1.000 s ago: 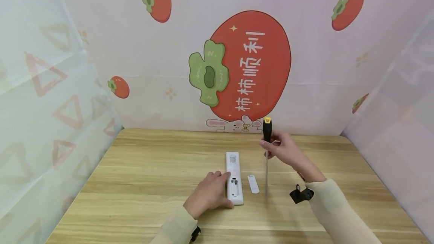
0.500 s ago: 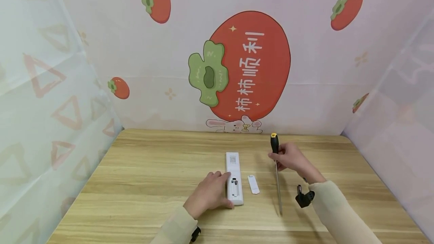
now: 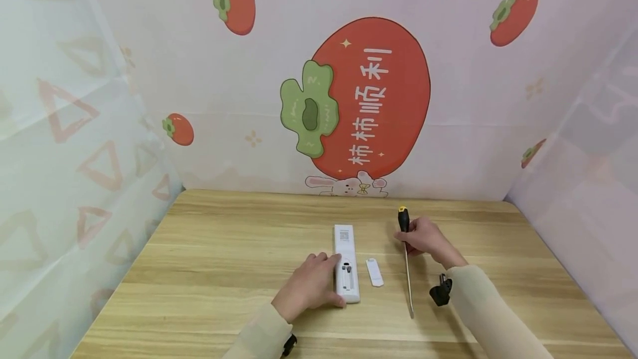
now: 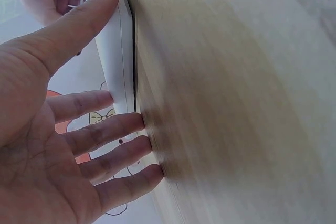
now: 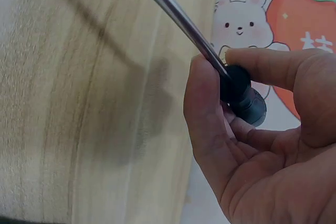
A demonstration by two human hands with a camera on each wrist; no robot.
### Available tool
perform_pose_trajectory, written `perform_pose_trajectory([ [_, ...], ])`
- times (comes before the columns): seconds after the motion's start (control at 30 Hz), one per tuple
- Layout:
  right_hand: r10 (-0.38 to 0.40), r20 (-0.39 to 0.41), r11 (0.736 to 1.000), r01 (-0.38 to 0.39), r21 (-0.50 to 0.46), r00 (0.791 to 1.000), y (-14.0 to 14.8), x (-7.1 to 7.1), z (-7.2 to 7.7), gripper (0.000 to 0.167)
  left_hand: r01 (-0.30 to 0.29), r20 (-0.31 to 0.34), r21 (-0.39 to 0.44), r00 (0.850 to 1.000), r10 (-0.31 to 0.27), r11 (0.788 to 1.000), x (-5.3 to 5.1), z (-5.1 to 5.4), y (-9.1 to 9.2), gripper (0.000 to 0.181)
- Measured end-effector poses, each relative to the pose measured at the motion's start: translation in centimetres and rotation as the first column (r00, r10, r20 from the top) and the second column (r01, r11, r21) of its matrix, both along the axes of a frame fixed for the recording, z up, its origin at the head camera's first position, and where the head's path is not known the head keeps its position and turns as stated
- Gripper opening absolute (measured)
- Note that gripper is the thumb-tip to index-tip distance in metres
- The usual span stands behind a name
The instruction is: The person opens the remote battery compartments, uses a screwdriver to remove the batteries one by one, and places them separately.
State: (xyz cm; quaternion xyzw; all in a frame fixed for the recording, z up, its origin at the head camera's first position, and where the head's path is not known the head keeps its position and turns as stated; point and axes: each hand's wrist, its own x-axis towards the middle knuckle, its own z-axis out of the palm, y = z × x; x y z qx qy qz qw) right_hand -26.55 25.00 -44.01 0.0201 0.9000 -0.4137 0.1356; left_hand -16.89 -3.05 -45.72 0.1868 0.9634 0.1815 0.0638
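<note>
A white remote control [image 3: 344, 244] lies back side up on the table, its battery compartment uncovered. My left hand [image 3: 308, 283] rests along its left side. In the left wrist view the thumb [image 4: 79, 27] touches the remote's near end and the index fingertip meets its side; the other fingertips rest on the wood. My right hand [image 3: 425, 239] pinches a screwdriver [image 3: 404, 220] with a black and yellow handle just where the handle meets the long metal shaft. The shaft points down toward me; whether its tip touches the table I cannot tell. Between them lies the white battery cover [image 3: 374, 273].
The wooden table [image 3: 224, 248] ends at a back wall [image 3: 279, 165] printed with persimmons and a rabbit. Patterned sheets stand at the left and right sides. A black wrist camera [image 3: 441, 291] is strapped at the right sleeve.
My right hand has lowered the screwdriver and carried it slightly right, with its tip now nearer to me. The left hand, remote control and battery cover have stayed put.
</note>
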Motion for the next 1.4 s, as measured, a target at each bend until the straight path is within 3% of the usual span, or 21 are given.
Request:
perform_pose_trajectory([
  [0.4, -0.071, 0.031, 0.997, 0.07, 0.034, 0.997, 0.4, -1.2, -1.2, 0.026, 0.003, -0.007, -0.005, 1.0, -0.003, 1.0, 0.1, 0.0, 0.1, 0.097],
  [0.8, -0.126, 0.01, 0.99, 0.125, 0.059, 0.992, 1.5, -1.9, -2.5, 0.03, 0.002, -0.006, -0.005, 1.0, -0.002, 1.0, 0.2, 0.2, 0.1, 0.097],
  [1.13, -0.12, -0.043, 0.976, 0.126, 0.176, 0.992, 1.6, -1.9, -3.0, 0.037, 0.003, -0.004, -0.014, 1.0, -0.003, 1.0, 0.2, 0.3, 0.1, 0.098],
  [1.4, -0.113, -0.066, 0.974, 0.124, 0.191, 0.991, 1.7, -2.0, -3.3, 0.038, 0.0, -0.004, -0.009, 1.0, 0.0, 1.0, 0.3, 0.2, 0.1, 0.098],
])
